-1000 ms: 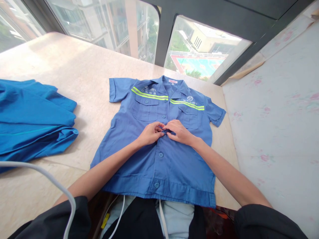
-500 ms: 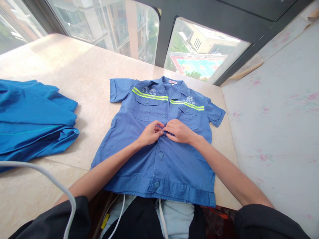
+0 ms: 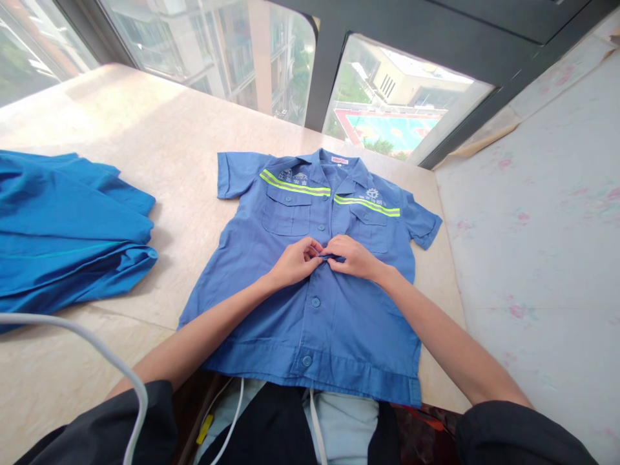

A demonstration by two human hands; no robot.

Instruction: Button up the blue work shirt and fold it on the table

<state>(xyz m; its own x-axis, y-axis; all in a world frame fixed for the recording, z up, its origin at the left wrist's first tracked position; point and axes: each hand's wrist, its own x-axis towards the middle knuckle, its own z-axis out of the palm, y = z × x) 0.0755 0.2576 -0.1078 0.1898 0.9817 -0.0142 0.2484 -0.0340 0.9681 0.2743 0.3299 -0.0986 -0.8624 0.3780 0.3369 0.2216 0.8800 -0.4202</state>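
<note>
- Head view: blue short-sleeved shirt (image 3: 247, 265) lies front up, mid-worktop (image 3: 194, 142), collar (image 3: 359, 173) toward 12 o'clock, hem (image 3: 242, 360) toward 6, sleeves out near 10 and 2.
- Left hand (image 3: 296, 261): fingers curled, pinching bunched cloth at the shirt's front opening, coming in from 8 o'clock.
- Right hand (image 3: 352, 257): closed in a pinch on the same bunch, from 4 o'clock, fingertips right beside the other hand's. Any button between them is hidden.
- Upper button (image 3: 321, 228) shows just toward 12 from the hands; middle button (image 3: 316, 301) and hem button (image 3: 307, 361) toward 6.
- Around: darker blue garment (image 3: 72, 213), loosely heaped at 9 o'clock; white cable (image 3: 104, 352) at 8; window (image 3: 387, 103) at 12 to 1; floral wall (image 3: 523, 245) at 3.
- Handling, judged: light, limp but fairly sturdy woven cloth, not fragile; creases easily and could slide if tugged. Buttons look small, hard, maybe slick.
- Grip, judged: best by the doubled front edge close to a button, one side per hand; button by its rim. For moving the whole shirt, shoulders or hem corners.
</note>
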